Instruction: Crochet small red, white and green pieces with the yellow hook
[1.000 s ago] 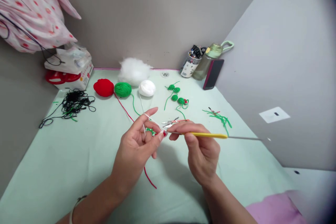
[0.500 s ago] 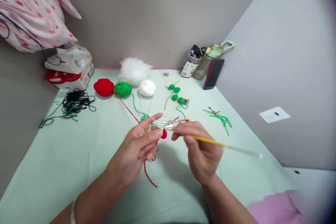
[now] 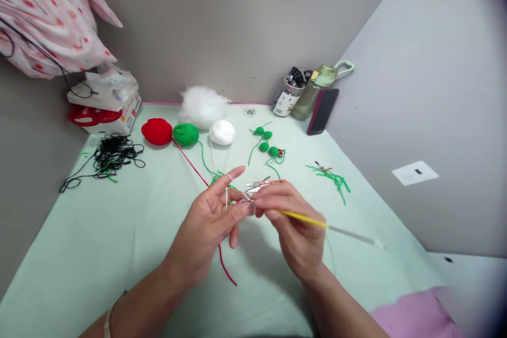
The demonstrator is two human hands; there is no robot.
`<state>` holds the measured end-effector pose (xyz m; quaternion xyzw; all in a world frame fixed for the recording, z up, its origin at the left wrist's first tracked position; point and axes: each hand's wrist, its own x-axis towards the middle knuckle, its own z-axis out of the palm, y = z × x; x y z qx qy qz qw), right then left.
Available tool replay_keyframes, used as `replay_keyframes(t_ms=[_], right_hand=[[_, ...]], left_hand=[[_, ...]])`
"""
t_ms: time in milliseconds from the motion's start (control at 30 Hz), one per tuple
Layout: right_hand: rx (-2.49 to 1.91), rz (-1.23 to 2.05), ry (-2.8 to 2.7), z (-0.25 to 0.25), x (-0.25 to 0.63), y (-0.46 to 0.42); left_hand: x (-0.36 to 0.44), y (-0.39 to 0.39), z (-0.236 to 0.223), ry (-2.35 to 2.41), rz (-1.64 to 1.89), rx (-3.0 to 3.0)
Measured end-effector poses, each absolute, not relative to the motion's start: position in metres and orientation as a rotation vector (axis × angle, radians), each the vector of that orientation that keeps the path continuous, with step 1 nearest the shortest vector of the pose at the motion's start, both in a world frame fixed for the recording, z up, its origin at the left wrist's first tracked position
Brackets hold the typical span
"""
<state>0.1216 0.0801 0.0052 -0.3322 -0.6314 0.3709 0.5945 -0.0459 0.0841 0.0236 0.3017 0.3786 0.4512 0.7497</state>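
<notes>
The surface point(image 3: 99, 227), covered in pale green, spans the scene. A pink spotted cloth point(image 3: 51, 16) hangs at far left. The left hand point(image 3: 204, 224) pinches a small piece of work at its fingertips, a white strand point(image 3: 227, 198) running over the raised forefinger. The right hand point(image 3: 301, 232) grasps a yellow-handled hook point(image 3: 304, 218), its fingertips meeting those of the left hand; the hook's tip is hidden. On the far side lies white fibre point(image 3: 204, 108); a tangle of black cord point(image 3: 116, 152) lies to the left. A red yarn ball point(image 3: 157, 132), green yarn ball point(image 3: 186, 134) and white yarn ball point(image 3: 222, 132) stand in a row, left to right, nearer than the fibre. Scissors point(image 3: 257, 184) lie just beyond the right hand, with small green pieces point(image 3: 273, 152) farther off. Smallest, the piece of work point(image 3: 239, 201) shows some red between the hands, mostly covered by fingers.
</notes>
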Motion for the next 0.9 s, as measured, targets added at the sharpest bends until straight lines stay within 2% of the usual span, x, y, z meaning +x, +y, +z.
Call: replay_keyframes(t_ms=[167,367,433,633,900], right_hand=[[-0.771,1.243,-1.054,0.01,0.127,0.09],[-0.772,1.461,-0.885,0.009,0.128,0.095],[-0.773,1.381,-0.988,0.005,0.125,0.092],[-0.853,0.851,-1.427,0.003,0.12,0.08],[-0.95,0.77,-1.463,0.004,0.115,0.08]], left_hand=[[-0.052,0.09,0.027,0.704,0.834,0.594],[-0.051,0.088,0.019,0.687,0.869,0.634],[-0.048,0.085,0.015,0.789,0.961,0.71],[-0.042,0.081,0.011,0.973,1.09,0.842],[-0.04,0.083,0.013,0.901,1.105,0.697]])
